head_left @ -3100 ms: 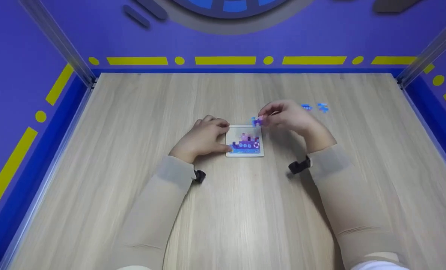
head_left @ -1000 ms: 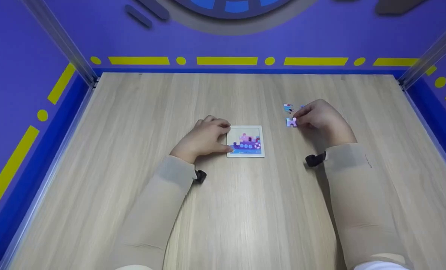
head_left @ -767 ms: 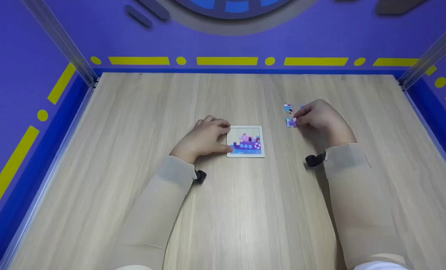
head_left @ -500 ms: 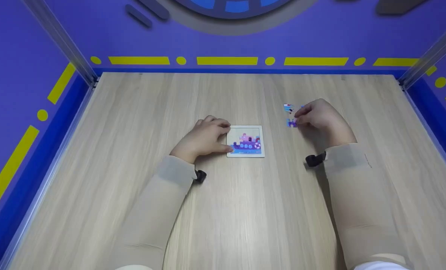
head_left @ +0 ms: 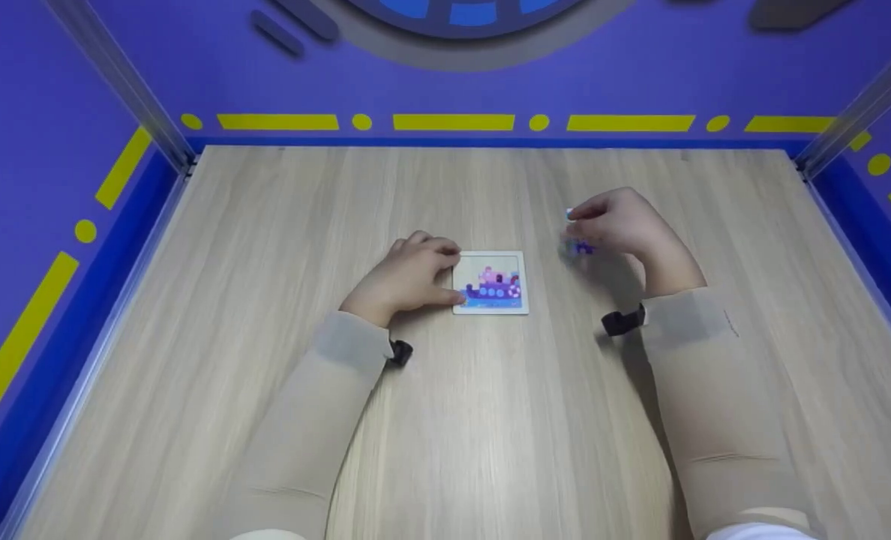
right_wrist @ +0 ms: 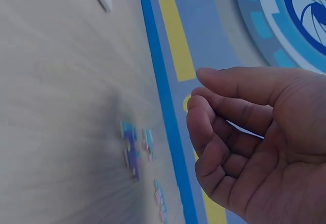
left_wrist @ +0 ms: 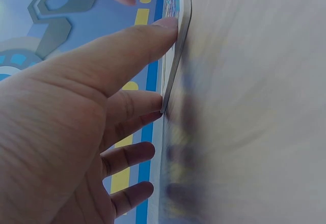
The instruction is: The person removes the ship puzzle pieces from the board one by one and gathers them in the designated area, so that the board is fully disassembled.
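Note:
My left hand rests at the left side of a small square puzzle tray. In the left wrist view the thumb lies on the rim and the index fingertip touches a corner; the other fingers stick out loosely. Joined pieces forming a purple and pink boat fill the tray's lower part; above them the pale base shows. To the right, my right hand hovers with loosely bent fingers and nothing between them. Below it lies a purple and blue puzzle piece, beside another piece.
A third loose piece lies on the wooden table, hidden behind the right hand in the head view. Blue-purple panels with yellow marks wall the table at the back and both sides.
The right hand has carried the purple piece from above the tray to the right, turned it over the table, and let it go. It then rose slightly leftward. The left hand stayed put.

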The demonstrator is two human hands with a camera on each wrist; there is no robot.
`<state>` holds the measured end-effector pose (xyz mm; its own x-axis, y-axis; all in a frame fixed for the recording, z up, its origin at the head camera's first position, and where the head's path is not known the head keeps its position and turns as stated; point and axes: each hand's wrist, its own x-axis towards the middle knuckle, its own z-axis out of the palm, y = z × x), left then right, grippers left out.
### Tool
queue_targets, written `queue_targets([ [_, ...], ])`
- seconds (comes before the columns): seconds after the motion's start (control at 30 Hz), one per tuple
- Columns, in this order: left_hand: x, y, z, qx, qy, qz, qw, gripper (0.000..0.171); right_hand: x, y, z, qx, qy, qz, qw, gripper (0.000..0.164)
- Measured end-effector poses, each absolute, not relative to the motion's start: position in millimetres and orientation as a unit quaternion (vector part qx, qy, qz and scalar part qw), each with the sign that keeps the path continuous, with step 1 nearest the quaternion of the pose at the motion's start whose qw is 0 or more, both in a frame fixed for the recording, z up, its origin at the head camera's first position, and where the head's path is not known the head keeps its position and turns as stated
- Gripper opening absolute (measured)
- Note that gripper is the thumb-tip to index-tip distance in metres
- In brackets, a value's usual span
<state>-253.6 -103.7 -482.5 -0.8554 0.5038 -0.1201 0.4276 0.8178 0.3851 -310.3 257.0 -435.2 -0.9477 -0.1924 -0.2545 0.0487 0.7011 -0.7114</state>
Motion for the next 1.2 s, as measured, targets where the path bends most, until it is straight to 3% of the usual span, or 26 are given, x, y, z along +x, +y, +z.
queue_targets([
  [0.43, -255, -105, -482, 0.262, 0.946, 0.166, 0.098, 0.078, -294, 219, -433, -0.092, 0.905, -0.389, 0.146, 0.036],
  [1.2, -255, -105, -482, 0.259, 0.945, 0.168, 0.106, 0.078, -275, 163, -470, -0.198, 0.893, -0.357, 0.188, 0.027],
])
